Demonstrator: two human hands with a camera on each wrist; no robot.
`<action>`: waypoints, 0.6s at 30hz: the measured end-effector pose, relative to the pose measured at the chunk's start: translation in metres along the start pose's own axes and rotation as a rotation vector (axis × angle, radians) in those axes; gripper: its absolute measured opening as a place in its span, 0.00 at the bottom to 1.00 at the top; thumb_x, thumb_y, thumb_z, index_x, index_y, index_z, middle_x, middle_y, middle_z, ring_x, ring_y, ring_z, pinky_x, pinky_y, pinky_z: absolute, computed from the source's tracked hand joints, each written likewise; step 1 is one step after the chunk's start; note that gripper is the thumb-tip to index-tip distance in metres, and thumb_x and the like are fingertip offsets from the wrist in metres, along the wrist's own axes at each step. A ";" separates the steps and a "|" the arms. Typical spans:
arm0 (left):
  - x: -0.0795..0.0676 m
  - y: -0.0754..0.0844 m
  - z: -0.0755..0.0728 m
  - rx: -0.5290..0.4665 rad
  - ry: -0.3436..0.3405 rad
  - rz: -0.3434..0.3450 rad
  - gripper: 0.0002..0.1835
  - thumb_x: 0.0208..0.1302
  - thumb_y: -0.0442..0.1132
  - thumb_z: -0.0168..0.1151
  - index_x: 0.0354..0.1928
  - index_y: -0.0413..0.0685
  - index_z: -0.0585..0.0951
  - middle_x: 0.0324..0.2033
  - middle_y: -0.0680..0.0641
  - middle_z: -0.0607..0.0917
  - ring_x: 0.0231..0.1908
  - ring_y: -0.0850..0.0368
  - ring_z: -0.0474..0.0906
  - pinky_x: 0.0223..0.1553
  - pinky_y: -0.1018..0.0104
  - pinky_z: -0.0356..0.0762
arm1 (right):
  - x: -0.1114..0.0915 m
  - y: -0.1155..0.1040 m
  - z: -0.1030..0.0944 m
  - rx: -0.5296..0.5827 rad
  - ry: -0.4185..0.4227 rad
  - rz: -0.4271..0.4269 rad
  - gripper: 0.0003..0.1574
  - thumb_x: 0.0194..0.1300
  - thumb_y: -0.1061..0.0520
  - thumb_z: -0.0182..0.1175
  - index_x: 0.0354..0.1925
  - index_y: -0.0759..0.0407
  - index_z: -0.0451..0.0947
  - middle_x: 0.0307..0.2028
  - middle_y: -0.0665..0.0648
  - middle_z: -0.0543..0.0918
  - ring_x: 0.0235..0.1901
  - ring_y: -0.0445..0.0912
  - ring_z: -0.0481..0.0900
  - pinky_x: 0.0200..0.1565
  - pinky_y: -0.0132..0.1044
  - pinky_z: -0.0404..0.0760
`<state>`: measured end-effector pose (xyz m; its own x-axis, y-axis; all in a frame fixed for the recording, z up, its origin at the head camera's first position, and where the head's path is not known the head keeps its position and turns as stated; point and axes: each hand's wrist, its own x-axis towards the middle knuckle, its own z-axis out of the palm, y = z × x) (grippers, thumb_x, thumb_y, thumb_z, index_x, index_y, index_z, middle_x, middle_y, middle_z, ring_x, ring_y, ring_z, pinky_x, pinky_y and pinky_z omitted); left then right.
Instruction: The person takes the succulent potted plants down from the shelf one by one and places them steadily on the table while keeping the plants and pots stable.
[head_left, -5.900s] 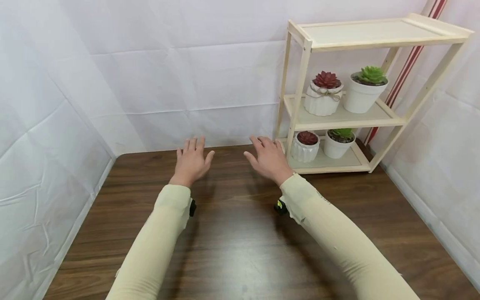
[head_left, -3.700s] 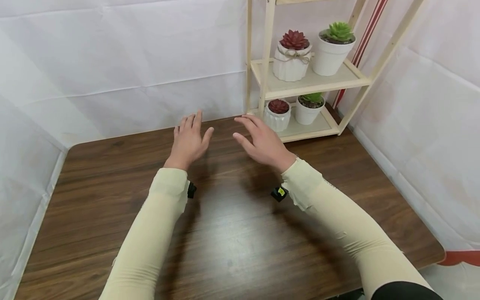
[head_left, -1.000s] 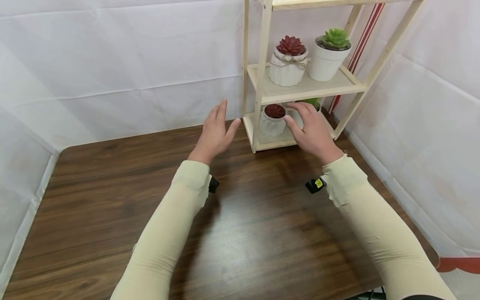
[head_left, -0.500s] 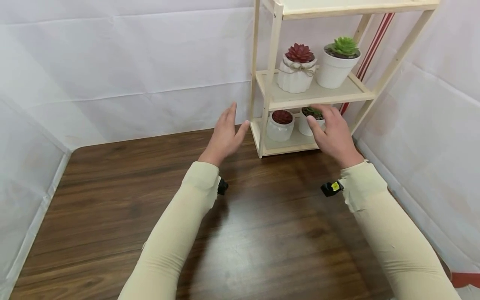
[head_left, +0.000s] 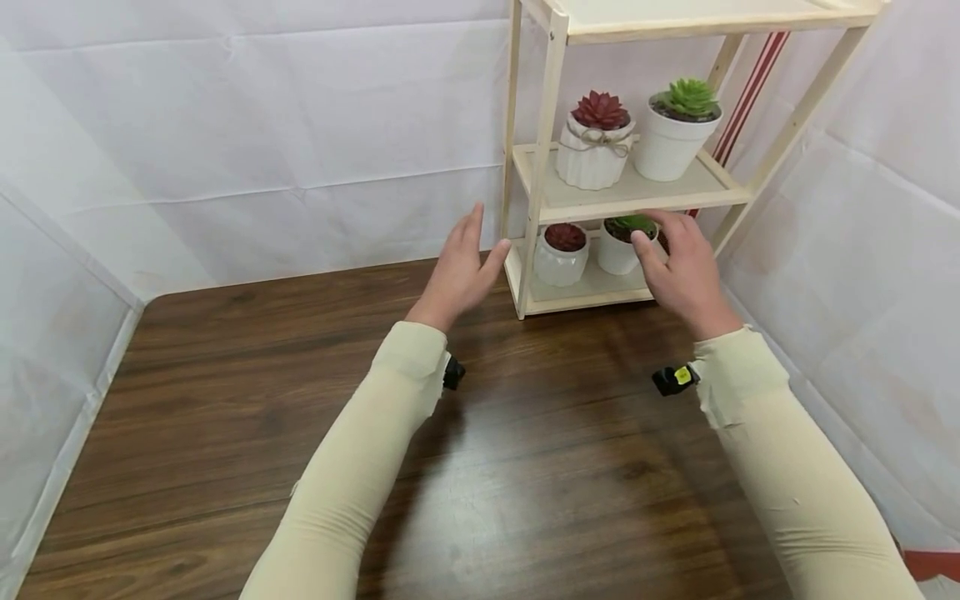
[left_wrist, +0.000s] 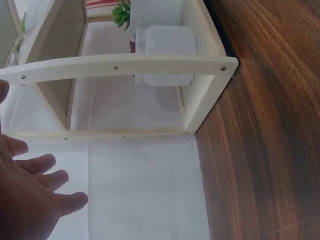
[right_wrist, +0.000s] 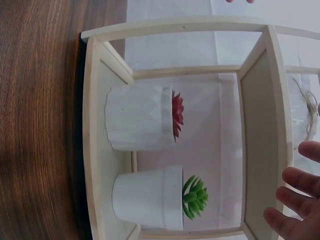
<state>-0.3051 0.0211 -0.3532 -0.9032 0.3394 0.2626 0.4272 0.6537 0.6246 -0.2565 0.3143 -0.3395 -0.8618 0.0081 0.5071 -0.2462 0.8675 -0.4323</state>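
Observation:
My left hand (head_left: 459, 279) hovers open just left of a light wooden shelf rack (head_left: 546, 125), fingers pointing toward the back wall. In the left wrist view its fingers spread beside the rack's side frame. My right hand (head_left: 688, 275) is in front of the rack's right part, thumb and fingers apart with nothing between them. It overlaps the lower shelf in the head view. On that shelf stand a red succulent in a white pot (head_left: 561, 262) and a green one (right_wrist: 147, 197). Above them are a twine-tied potted red succulent (head_left: 596, 158) and a potted green succulent (head_left: 671, 146).
The rack stands at the back right of a dark wood table (head_left: 247, 400). A white cloth wall (head_left: 337, 108) runs behind it, with another (head_left: 885, 267) along the right. Small black wrist cameras (head_left: 453, 372) hang under both sleeves.
Both hands have moved right, from left of the rack to either side of its front, and spread farther apart. The head view has shifted. The pots stay on their shelves.

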 end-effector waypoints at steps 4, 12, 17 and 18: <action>0.001 0.002 0.001 0.001 -0.006 0.001 0.40 0.65 0.64 0.34 0.72 0.53 0.39 0.69 0.42 0.52 0.69 0.48 0.49 0.67 0.54 0.53 | 0.001 0.002 -0.004 -0.002 0.050 -0.005 0.28 0.67 0.44 0.46 0.60 0.56 0.67 0.55 0.65 0.71 0.51 0.59 0.68 0.53 0.55 0.64; 0.002 0.005 -0.001 0.011 -0.018 0.005 0.40 0.65 0.64 0.33 0.71 0.54 0.37 0.69 0.43 0.51 0.69 0.49 0.48 0.67 0.56 0.53 | 0.001 0.010 -0.008 0.015 0.103 -0.005 0.27 0.67 0.47 0.48 0.58 0.60 0.69 0.53 0.68 0.72 0.53 0.61 0.67 0.53 0.55 0.62; 0.004 0.005 0.001 0.011 -0.005 0.028 0.40 0.65 0.64 0.34 0.72 0.52 0.39 0.69 0.42 0.53 0.69 0.50 0.49 0.67 0.57 0.53 | 0.001 0.018 -0.012 0.018 0.121 0.010 0.28 0.68 0.46 0.46 0.59 0.61 0.67 0.51 0.68 0.72 0.55 0.60 0.66 0.57 0.55 0.60; 0.004 0.005 0.002 0.010 -0.002 0.033 0.40 0.65 0.64 0.34 0.72 0.51 0.39 0.69 0.42 0.53 0.69 0.50 0.50 0.67 0.57 0.53 | 0.000 0.020 -0.013 0.018 0.123 0.017 0.29 0.68 0.46 0.46 0.60 0.61 0.67 0.51 0.67 0.72 0.56 0.60 0.65 0.57 0.55 0.60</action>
<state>-0.3067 0.0277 -0.3505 -0.8885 0.3625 0.2814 0.4574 0.6488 0.6081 -0.2553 0.3380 -0.3379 -0.8053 0.0846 0.5869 -0.2412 0.8575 -0.4545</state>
